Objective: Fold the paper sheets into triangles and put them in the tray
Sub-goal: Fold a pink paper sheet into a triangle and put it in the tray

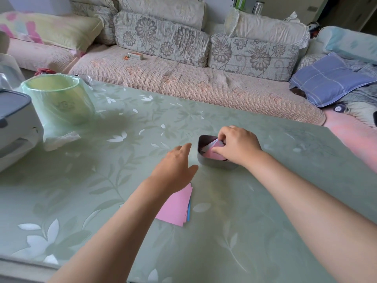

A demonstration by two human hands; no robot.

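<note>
Grey tray [212, 163] – one; two hands [236, 146]

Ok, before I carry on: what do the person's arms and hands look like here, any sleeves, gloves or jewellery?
Both forearms are bare as far as the picture shows, with no sleeve in view. The left hand and right hand wear no gloves, and no watch, bracelet or ring shows on the visible sides. Nothing is marked or taped on either arm.

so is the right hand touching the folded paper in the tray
Touching. The head view shows the right hand with its fingers closed on the pink folded paper inside the grey tray.
</note>
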